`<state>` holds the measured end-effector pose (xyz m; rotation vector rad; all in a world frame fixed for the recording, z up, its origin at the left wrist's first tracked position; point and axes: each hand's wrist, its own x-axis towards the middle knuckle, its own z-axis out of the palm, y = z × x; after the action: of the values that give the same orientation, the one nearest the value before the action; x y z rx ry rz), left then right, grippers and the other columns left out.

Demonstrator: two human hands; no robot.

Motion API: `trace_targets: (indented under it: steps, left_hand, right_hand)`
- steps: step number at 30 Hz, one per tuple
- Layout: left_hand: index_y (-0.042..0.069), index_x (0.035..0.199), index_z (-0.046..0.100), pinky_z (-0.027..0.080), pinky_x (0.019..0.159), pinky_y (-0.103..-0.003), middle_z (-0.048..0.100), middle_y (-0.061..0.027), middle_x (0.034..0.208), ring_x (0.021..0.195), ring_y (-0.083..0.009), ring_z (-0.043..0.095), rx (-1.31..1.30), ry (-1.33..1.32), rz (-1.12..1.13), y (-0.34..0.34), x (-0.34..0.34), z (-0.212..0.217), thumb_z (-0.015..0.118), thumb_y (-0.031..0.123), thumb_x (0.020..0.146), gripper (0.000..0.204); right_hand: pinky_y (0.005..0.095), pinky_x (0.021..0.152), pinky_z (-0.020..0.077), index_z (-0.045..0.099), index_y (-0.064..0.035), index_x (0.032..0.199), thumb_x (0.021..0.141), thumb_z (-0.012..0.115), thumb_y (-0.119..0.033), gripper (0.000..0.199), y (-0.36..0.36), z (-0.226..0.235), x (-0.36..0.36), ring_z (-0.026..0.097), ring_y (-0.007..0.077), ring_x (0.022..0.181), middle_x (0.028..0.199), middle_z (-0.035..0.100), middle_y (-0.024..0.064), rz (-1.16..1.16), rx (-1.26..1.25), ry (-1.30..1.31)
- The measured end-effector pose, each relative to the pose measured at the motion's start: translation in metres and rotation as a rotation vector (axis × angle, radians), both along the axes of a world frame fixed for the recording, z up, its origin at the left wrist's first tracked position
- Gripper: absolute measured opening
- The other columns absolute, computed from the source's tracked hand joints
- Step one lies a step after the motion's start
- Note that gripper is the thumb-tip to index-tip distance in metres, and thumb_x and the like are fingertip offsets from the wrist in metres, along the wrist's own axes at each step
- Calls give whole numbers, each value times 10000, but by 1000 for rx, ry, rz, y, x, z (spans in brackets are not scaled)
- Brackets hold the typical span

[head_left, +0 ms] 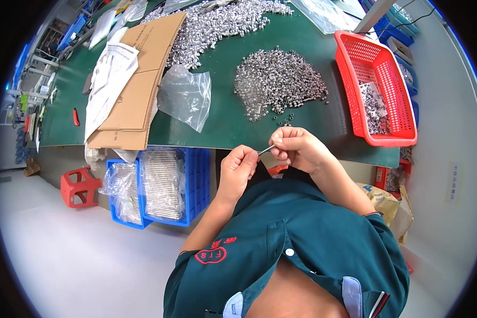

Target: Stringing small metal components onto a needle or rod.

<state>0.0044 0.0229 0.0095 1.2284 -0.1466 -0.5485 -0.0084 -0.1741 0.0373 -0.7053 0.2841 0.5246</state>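
Between my hands runs a thin, dark, rod-like piece (266, 150), too small to name more exactly. My left hand (239, 168) is closed, thumb and forefinger pinching its left end. My right hand (298, 147) is closed too, its fingertips at the right end. Both hands are at the near edge of the green table (222, 130). Just beyond them lies a pile of small silvery metal rings (281, 79), with a few loose ones at its near side. A larger heap of shiny metal pieces (217, 29) spreads at the back.
A red perforated basket (358, 100) with small metal parts stands at the right. Left of the pile lie a clear plastic bag (185, 95), flattened cardboard (143, 74) and papers (109, 79). Below the table are blue crates (196, 183) and a red stool (80, 186).
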Motion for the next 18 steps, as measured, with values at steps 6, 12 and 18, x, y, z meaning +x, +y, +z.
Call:
trace_targets:
  steps: [6, 12, 18]
  left_hand:
    - [41, 799, 513, 294, 448, -194, 411, 31, 559, 472, -46, 358, 66, -69, 0, -5, -1, 0, 528, 197, 947, 216]
    - [40, 799, 523, 311, 461, -197, 438, 25, 579, 485, -46, 369, -64, 128, -15, -14, -6, 1, 522, 207, 951, 226]
    - [39, 792, 518, 316, 460, -205, 430, 26, 574, 485, -50, 368, -57, 148, -52, -17, -6, 3, 523, 196, 950, 223]
  right_hand:
    - [202, 596, 453, 600, 2, 917, 888, 608, -116, 122, 12, 4, -15, 544, 71, 640, 793, 634, 43, -190, -506, -198]
    - [208, 627, 470, 601, 26, 976, 894, 598, -98, 149, 10, 1, -30, 555, 65, 681, 804, 636, 41, -239, -633, -281]
    - [227, 606, 480, 630, 14, 910, 832, 642, -34, 93, 6, 2, -35, 580, 73, 691, 798, 644, 38, -260, -1088, -501]
